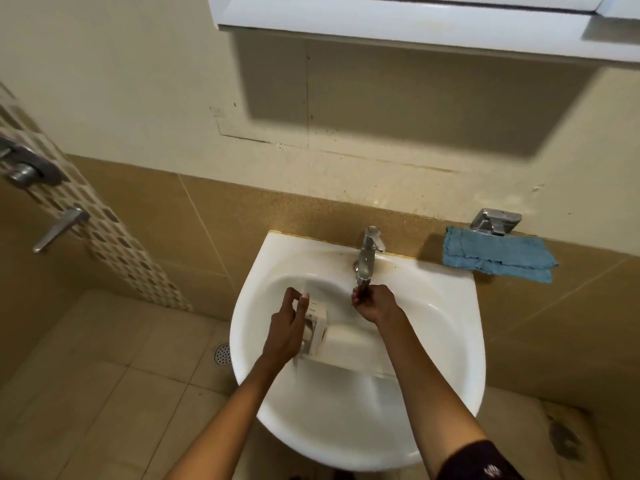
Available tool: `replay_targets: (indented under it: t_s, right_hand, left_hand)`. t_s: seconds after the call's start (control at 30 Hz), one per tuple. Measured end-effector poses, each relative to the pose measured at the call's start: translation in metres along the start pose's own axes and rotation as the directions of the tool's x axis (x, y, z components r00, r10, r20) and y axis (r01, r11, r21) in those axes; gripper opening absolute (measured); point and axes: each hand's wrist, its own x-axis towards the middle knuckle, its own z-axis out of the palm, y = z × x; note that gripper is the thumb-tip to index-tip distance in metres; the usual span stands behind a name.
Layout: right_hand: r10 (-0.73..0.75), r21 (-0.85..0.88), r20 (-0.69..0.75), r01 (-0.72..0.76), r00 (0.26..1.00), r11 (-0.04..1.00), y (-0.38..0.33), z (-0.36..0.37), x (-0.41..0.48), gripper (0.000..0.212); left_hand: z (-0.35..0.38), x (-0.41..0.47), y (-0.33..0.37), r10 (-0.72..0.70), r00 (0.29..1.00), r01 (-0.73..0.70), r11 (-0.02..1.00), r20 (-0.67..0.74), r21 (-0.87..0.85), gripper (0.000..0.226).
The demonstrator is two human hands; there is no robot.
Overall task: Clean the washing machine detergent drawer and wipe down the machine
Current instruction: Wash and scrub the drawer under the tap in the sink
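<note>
Drawer (317, 315) | head view: in the sink (471, 341) basin, left of the tap (369, 251) | left hand (285, 327) grips its end | right hand (375, 303) curled beneath the spout, can't tell what it holds | I'd tilt compartments under the spout and rinse corners first.

pretty dim, warm yellowish light overall, thrown down from above. a big hard-edged shadow is cast on the wall (138, 81) by the cabinet (398, 26). soft glare is picked up on the sink (460, 341) rim and the tap (369, 251). the drawer (318, 311) is smeared by motion blur, and straight lines are bent near the edges by the wide lens. fine detail is lost to softness throughout.
</note>
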Motion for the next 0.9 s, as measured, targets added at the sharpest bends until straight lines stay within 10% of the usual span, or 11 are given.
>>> replay_targets:
  t_s: [0.3, 0.4, 0.47, 0.63, 0.9]
  right_hand:
    - [0.062, -0.027, 0.142, -0.058, 0.988, 0.998, 0.009, 0.007, 0.002, 0.026]
    - [0.147, -0.317, 0.178, -0.085, 0.973, 0.945, 0.029, 0.003, -0.015, 0.034]
    - [0.12, -0.625, 0.172, 0.014, 0.978, 0.78, 0.039, 0.004, -0.032, 0.035]
    - [-0.132, -0.968, 0.249, 0.248, 0.959, -0.029, 0.032, -0.008, -0.033, 0.026]
    - [-0.199, -0.847, 0.497, 0.424, 0.844, -0.32, 0.067, -0.047, -0.045, 0.025]
  left_hand:
    - [0.004, -0.013, -0.007, -0.047, 0.999, 0.047, 0.997, 0.01, -0.057, 0.036]
    - [0.006, -0.015, -0.005, -0.016, 0.999, 0.014, 0.997, -0.028, -0.074, 0.04]
    - [0.006, -0.017, -0.007, 0.009, 1.0, -0.011, 0.998, -0.024, -0.06, 0.04]
    - [0.005, -0.021, -0.018, 0.071, 0.997, -0.07, 0.997, 0.005, -0.039, 0.059]
    - [0.0, -0.033, -0.028, 0.04, 0.995, -0.03, 0.993, 0.089, -0.11, 0.041]
